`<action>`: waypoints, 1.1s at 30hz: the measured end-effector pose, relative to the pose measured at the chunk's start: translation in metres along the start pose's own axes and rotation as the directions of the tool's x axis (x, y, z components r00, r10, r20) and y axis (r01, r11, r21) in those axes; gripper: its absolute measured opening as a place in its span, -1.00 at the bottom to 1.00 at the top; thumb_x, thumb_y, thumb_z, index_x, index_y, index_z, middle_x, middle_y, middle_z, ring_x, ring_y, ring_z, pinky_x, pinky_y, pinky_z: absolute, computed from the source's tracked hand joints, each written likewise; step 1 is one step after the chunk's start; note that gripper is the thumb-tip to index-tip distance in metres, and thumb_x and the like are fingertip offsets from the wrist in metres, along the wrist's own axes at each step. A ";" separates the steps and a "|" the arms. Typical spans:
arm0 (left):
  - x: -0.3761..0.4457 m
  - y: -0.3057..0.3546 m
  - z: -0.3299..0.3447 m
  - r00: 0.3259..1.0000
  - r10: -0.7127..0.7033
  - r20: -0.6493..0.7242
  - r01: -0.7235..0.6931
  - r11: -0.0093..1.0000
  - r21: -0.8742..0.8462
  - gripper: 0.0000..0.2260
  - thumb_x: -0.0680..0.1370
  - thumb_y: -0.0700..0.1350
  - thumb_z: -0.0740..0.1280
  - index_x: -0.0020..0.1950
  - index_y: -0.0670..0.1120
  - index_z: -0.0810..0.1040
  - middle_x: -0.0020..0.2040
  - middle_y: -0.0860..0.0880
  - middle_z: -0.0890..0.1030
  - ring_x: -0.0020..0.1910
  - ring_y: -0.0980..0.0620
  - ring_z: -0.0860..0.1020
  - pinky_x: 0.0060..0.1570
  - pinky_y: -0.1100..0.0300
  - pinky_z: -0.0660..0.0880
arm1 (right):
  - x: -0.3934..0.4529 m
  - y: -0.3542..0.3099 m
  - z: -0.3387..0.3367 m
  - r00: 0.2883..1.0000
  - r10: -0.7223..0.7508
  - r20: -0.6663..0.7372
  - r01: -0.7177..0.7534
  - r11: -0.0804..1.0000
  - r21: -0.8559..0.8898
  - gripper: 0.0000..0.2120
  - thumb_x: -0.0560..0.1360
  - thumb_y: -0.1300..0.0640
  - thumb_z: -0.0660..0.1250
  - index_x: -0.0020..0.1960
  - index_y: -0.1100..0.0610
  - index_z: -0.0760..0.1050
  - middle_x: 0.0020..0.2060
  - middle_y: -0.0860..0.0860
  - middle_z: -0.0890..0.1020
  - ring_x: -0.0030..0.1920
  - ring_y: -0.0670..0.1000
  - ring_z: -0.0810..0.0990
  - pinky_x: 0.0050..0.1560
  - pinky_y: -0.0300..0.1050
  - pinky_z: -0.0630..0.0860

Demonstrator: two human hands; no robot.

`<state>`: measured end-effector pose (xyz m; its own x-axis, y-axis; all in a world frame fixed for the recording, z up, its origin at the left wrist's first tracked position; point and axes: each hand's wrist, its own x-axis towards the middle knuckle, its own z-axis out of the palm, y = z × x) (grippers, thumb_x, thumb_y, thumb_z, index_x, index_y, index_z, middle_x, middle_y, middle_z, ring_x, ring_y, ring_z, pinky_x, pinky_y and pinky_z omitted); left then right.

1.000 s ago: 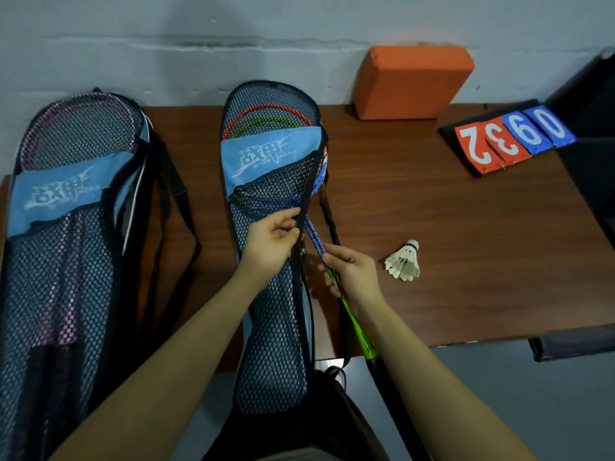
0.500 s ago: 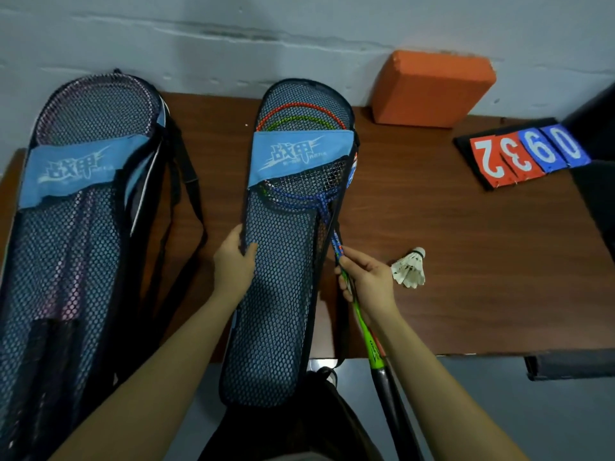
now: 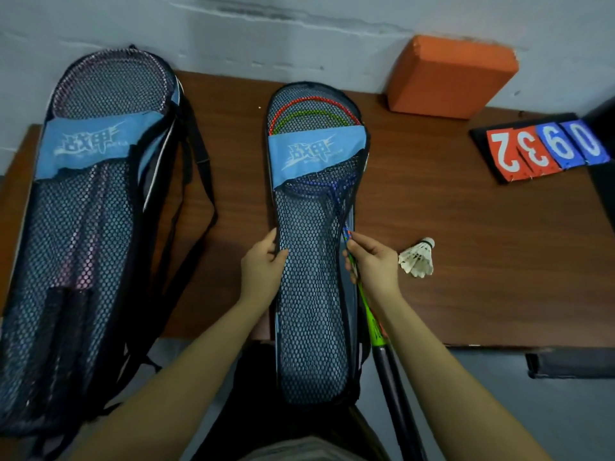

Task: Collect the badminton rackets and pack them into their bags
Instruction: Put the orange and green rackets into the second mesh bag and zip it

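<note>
A black mesh racket bag (image 3: 311,294) with a blue label lies lengthwise in the middle of the brown table (image 3: 466,247). Red and green racket heads (image 3: 312,109) show through its far end. My left hand (image 3: 263,266) grips the bag's left edge. My right hand (image 3: 374,261) pinches the racket shafts (image 3: 371,314) at the bag's right edge; the green shaft and black handle stick out toward me past the table edge. A second mesh bag (image 3: 83,227) with pink rackets inside lies at the left.
A white shuttlecock (image 3: 417,257) lies just right of my right hand. An orange foam block (image 3: 449,74) leans on the wall at the back. A flip scoreboard (image 3: 545,148) with red and blue numbers sits at the far right. Black straps (image 3: 199,181) trail between the bags.
My left hand left the bag's opening on the right side and now grips the left edge. The bag mesh has flattened over the racket heads. My right hand keeps hold of the shafts.
</note>
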<state>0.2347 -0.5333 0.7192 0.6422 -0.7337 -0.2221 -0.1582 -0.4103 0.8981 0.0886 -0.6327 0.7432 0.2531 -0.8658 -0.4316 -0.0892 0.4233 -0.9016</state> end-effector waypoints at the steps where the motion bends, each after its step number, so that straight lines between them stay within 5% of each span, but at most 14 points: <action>1: 0.004 -0.001 -0.001 1.000 0.006 -0.006 -0.006 0.999 0.042 -0.56 0.53 -0.19 0.28 0.41 -0.05 0.35 -0.01 -0.09 0.62 -0.11 -0.01 0.59 0.00 0.04 0.54 | 0.006 -0.001 0.004 0.999 -0.038 0.001 0.038 0.998 -0.048 -0.81 0.52 0.35 0.25 0.11 0.26 0.54 -0.42 0.05 0.56 -0.54 -0.12 0.42 -0.57 -0.29 0.34; 5: 0.018 -0.008 -0.009 0.996 0.066 -0.067 -0.054 0.985 0.163 -0.58 0.50 -0.21 0.35 0.35 -0.15 0.41 -0.13 -0.01 0.49 -0.19 0.09 0.47 -0.06 0.26 0.44 | 0.028 -0.004 0.010 0.978 -0.207 0.025 0.206 0.938 -0.278 -0.81 0.51 0.32 0.28 0.09 0.26 0.58 -0.29 0.16 0.64 -0.40 -0.21 0.49 -0.34 -0.43 0.45; 9: 0.031 -0.014 -0.017 0.991 0.109 -0.080 -0.092 0.977 0.191 -0.61 0.48 -0.29 0.34 0.31 -0.20 0.44 -0.18 0.02 0.44 -0.25 0.15 0.43 -0.15 0.52 0.29 | 0.041 0.002 0.018 0.969 -0.232 0.083 0.246 0.888 -0.388 -0.76 0.50 0.32 0.28 0.15 0.23 0.58 -0.14 -0.02 0.66 -0.21 -0.16 0.55 -0.20 -0.36 0.50; 11: 0.033 -0.018 -0.022 0.990 0.130 -0.055 -0.113 0.966 0.234 -0.63 0.49 -0.30 0.32 0.30 -0.19 0.46 -0.20 0.05 0.40 -0.28 0.20 0.40 -0.15 0.48 0.33 | 0.048 0.006 0.023 0.972 -0.215 0.091 0.233 0.863 -0.448 -0.73 0.51 0.30 0.26 0.20 0.22 0.56 0.03 0.02 0.66 -0.03 -0.10 0.58 -0.03 -0.26 0.51; 14: 0.033 -0.026 -0.026 0.992 0.123 0.003 -0.117 0.942 0.313 -0.63 0.50 -0.26 0.31 0.31 -0.17 0.44 -0.13 0.06 0.35 -0.22 0.21 0.38 -0.04 0.26 0.41 | 0.055 0.014 0.027 0.976 -0.209 0.055 0.208 0.833 -0.512 -0.70 0.53 0.30 0.25 0.25 0.22 0.52 0.14 0.05 0.62 0.11 -0.08 0.55 0.03 -0.36 0.43; 20: 0.024 -0.034 -0.021 0.993 0.076 0.085 -0.110 0.842 0.529 -0.45 0.51 -0.09 0.32 0.43 -0.18 0.20 0.27 -0.14 0.32 0.26 -0.13 0.27 0.28 0.04 0.26 | 0.057 0.029 0.022 0.960 -0.270 0.070 0.224 0.598 -0.770 -0.71 0.52 0.20 0.31 0.24 0.18 0.53 0.07 0.12 0.51 0.13 0.13 0.41 0.07 -0.17 0.33; 23: 0.013 -0.033 -0.018 0.988 0.132 0.085 -0.156 0.750 0.642 -0.43 0.51 -0.03 0.31 0.43 -0.18 0.19 0.34 -0.16 0.27 0.31 -0.15 0.22 0.31 -0.04 0.22 | 0.050 0.024 0.012 0.956 -0.282 0.087 0.254 0.635 -0.730 -0.71 0.52 0.18 0.31 0.23 0.16 0.54 0.05 0.09 0.49 0.13 0.11 0.40 0.08 -0.21 0.31; 28: -0.017 -0.025 -0.001 0.951 0.226 0.214 -0.310 0.731 0.608 -0.50 0.53 0.02 0.29 0.41 -0.14 0.29 0.35 -0.15 0.31 0.34 -0.12 0.24 0.31 -0.02 0.20 | 0.005 0.028 -0.023 0.894 -0.326 0.309 0.439 0.487 -0.755 -0.74 0.52 0.15 0.30 0.21 0.10 0.55 0.01 0.04 0.51 0.07 0.05 0.42 -0.02 -0.30 0.24; 33: -0.073 -0.024 0.032 0.872 0.288 0.397 -0.474 0.703 0.530 -0.51 0.55 0.07 0.24 0.42 -0.12 0.29 0.28 -0.10 0.37 0.26 -0.09 0.31 0.24 0.07 0.25 | -0.048 0.045 -0.076 0.874 -0.277 0.399 0.485 0.479 -0.731 -0.70 0.53 0.11 0.31 0.25 0.09 0.52 0.01 0.00 0.50 0.06 0.03 0.47 0.03 -0.01 0.48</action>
<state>0.1672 -0.4871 0.7014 0.2165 -0.9725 -0.0855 -0.8131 -0.2281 0.5356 -0.0004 -0.5922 0.7206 0.6302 -0.7677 -0.1160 -0.6243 -0.4123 -0.6635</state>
